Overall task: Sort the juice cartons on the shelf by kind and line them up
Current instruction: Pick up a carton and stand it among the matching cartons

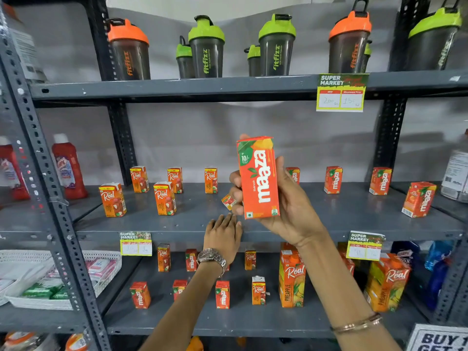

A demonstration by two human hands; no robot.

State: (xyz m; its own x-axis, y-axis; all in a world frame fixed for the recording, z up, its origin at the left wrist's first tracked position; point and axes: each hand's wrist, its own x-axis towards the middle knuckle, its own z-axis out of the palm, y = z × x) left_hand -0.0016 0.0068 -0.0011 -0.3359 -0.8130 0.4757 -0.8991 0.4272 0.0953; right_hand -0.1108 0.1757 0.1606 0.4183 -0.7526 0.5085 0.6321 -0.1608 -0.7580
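Note:
My right hand (291, 206) holds a red-orange Maaza carton (258, 178) upright, in front of the middle shelf (192, 224). My left hand (222, 234) rests flat on that shelf's front edge, fingers spread, holding nothing. Just beyond its fingertips a small Real carton (228, 201) sits partly hidden behind the held carton. Several Real cartons (164, 198) stand on the left half of the shelf. Several Maaza cartons (333, 179) stand on the right half, one (293, 174) partly hidden behind my right hand.
The lower shelf (202, 323) carries mixed small Maaza and Real cartons and tall Real pineapple cartons (291, 277). Shaker bottles (206, 48) line the top shelf. Red cleaner bottles (69, 168) stand at left, a white basket (106, 269) below them. Price tags (340, 93) hang from shelf edges.

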